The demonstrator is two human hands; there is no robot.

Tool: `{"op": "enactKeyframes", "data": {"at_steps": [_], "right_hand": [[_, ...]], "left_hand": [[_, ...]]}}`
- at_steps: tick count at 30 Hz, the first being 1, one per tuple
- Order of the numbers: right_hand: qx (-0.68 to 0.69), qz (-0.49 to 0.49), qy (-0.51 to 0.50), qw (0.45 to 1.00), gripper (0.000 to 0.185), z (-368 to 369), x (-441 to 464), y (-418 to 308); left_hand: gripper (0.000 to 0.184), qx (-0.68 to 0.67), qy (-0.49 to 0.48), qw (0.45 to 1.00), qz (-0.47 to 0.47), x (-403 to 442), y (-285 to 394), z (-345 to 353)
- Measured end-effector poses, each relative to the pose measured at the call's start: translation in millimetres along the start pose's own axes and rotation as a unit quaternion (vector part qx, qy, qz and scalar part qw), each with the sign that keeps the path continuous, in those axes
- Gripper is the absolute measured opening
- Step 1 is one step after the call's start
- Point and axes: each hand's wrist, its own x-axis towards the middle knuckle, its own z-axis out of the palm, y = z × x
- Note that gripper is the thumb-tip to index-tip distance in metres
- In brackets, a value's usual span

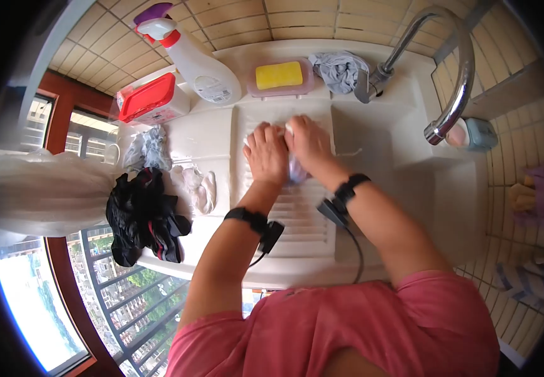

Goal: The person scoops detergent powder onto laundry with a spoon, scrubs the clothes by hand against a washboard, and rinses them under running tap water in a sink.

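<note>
On the ribbed washboard of a white sink, both hands are side by side, pressing on a small pale cloth. The cloth shows between and below them, with a bluish-purple patch; most of it is hidden. My left hand has its fingers curled over a white part of it. My right hand is bent round another white bit near the fingertips, touching or nearly touching my left hand. Both wrists wear black straps with small devices.
Behind the hands stand a spray bottle, a red-lidded box, a yellow soap bar in a dish and a grey cloth. A chrome faucet arches over the right basin. Black clothes and white socks lie left.
</note>
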Motion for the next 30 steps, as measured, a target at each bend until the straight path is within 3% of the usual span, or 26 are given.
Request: {"op": "enactKeyframes", "data": {"at_steps": [3,5,7,10,12,14,18,20,22,23,25,26,28,30], "right_hand": [[-0.016,0.024,-0.009,1.000,0.016,-4,4,-5],[0.034,-0.092,-0.045,0.994,0.017,-35,-29,-9],[0.064,-0.169,-0.060,0.982,0.023,-60,-79,-11],[0.083,-0.166,-0.046,0.982,0.022,-65,-97,-14],[0.027,-0.055,-0.067,0.996,0.020,-24,-52,-3],[0.012,-0.016,-0.015,1.000,0.019,-5,2,0],[0.015,-0.034,0.045,0.998,0.019,-7,3,0],[0.077,-0.148,-0.002,0.986,0.023,-42,-32,-12],[0.099,-0.172,-0.053,0.979,0.027,-67,-85,-14],[0.100,-0.170,-0.059,0.979,0.027,-61,-86,-11],[0.093,-0.138,-0.004,0.986,0.026,-48,-88,-6],[0.082,-0.077,-0.016,0.994,0.024,-35,-64,-4],[0.053,-0.011,0.018,0.998,0.020,-14,-14,-4],[0.040,0.022,0.017,0.999,0.021,-7,-2,0]], "left_hand": [[0.024,0.028,0.029,0.998,-0.051,-3,2,-4],[0.020,0.042,-0.024,0.998,-0.041,-39,6,-14],[0.020,-0.038,-0.113,0.993,-0.024,-94,6,-33],[0.025,-0.104,-0.041,0.981,0.156,-100,-7,-21],[0.024,0.014,-0.073,0.995,0.070,-44,-1,-10],[0.026,-0.041,-0.003,0.999,-0.018,-2,-2,8],[0.024,-0.015,0.056,0.997,-0.056,-4,1,5],[0.017,0.017,-0.025,0.999,-0.032,-51,6,-16],[0.015,-0.015,-0.063,0.997,0.031,-108,3,-29],[0.014,-0.039,-0.054,0.994,0.088,-116,8,-36],[0.015,-0.005,-0.062,0.995,0.076,-82,-1,-16],[0.018,0.029,-0.065,0.995,0.076,-54,-5,-4],[0.024,0.006,-0.020,1.000,0.005,4,-3,12],[0.025,0.011,0.137,0.991,0.002,27,-1,21]]}}
